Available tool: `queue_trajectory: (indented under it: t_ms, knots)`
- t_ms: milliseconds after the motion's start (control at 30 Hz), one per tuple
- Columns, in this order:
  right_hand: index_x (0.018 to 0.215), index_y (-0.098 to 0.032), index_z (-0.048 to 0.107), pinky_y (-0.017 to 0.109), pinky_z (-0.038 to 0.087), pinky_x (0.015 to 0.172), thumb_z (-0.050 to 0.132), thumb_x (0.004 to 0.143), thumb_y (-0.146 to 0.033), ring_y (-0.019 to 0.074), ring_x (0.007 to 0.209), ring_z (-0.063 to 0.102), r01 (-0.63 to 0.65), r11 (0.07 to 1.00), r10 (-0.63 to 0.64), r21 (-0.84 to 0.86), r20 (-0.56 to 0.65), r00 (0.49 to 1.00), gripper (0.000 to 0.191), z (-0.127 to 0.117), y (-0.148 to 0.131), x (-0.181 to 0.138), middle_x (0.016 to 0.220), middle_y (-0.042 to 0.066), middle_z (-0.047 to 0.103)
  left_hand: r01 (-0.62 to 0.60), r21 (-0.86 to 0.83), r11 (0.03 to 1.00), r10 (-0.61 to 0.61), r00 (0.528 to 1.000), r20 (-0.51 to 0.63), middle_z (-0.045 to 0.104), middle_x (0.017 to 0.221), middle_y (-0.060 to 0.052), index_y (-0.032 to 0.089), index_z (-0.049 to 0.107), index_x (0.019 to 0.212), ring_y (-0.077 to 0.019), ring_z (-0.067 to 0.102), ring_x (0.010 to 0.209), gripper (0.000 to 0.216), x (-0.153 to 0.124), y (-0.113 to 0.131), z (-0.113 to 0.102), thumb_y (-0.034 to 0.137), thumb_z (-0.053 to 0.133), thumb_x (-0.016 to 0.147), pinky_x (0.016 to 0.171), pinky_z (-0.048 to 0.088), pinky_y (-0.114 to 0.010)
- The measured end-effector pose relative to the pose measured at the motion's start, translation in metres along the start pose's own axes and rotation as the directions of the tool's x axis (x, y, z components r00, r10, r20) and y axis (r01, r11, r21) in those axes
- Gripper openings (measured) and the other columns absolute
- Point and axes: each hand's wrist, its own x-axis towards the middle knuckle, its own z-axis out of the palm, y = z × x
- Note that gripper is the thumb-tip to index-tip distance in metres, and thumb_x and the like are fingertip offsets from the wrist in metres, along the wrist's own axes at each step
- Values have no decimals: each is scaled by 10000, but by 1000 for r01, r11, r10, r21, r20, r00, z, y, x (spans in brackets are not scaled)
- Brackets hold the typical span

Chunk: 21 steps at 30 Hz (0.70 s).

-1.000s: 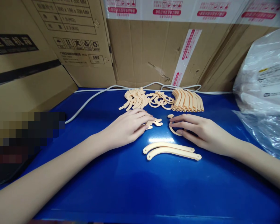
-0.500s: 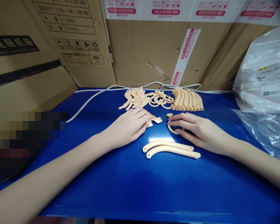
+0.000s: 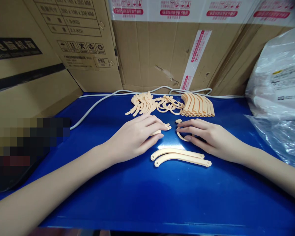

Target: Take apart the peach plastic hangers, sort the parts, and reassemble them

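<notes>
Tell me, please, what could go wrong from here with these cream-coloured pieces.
The left hand covers much of the small cream parts beneath it, so a misplacement could go unnoticed. The right hand's fingers overlap the thin hooked piece, so lifting away might drag it askew. The two curved bars lie close together, nearer than the hands, so a hand drawn back might knock them.

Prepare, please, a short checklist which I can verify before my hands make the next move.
1. Two curved bars lie side by side: ok.
2. Cream forked piece fully visible: not ok, the left hand covers much of it.
3. Right hand at the hook-shaped piece: ok.
4. White cable apart from both hands: ok.
5. Firm hold by either hand: cannot tell.
</notes>
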Motion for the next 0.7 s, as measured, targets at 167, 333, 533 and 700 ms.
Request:
queue_trajectory:
  t_ms: [167, 333, 533, 700]
  knots:
    - [1288, -224, 603, 377, 484, 1054, 429, 1008, -250, 204, 1253, 579, -75, 994, 78, 82, -38, 996, 331, -2, 8, -3, 1336, 73, 626, -72, -16, 997, 73, 986, 151, 661, 1083, -29, 195, 631, 1109, -172, 628, 944, 271, -4, 17, -2, 384, 470, 1002, 780, 461, -285]
    - [1286, -241, 623, 375, 537, 919, 451, 998, -270, 218, 1094, 642, -98, 995, 98, 5, -97, 990, 336, -2, 18, -3, 1222, 80, 648, -13, -108, 994, 40, 966, 254, 606, 1067, -9, 207, 576, 1019, -162, 602, 903, 231, -3, 20, 0, 425, 558, 944, 710, 427, -276]
    - [1262, -229, 652, 336, 532, 791, 433, 1013, -286, 196, 952, 652, -96, 991, 91, -91, -59, 994, 337, -6, 22, 2, 1100, 85, 644, 4, -177, 984, 35, 975, 221, 592, 985, -4, 197, 521, 923, -145, 559, 842, 111, -1, 21, 6, 289, 582, 912, 714, 407, -273]
    - [1236, -207, 677, 302, 499, 652, 396, 1023, -266, 192, 845, 645, 56, 922, -51, -383, 23, 998, 358, -9, 22, 14, 1032, 90, 659, 26, -128, 991, 4, 974, 226, 563, 904, -6, 193, 489, 845, -136, 521, 754, 67, 4, 28, 9, 208, 521, 901, 621, 384, -263]
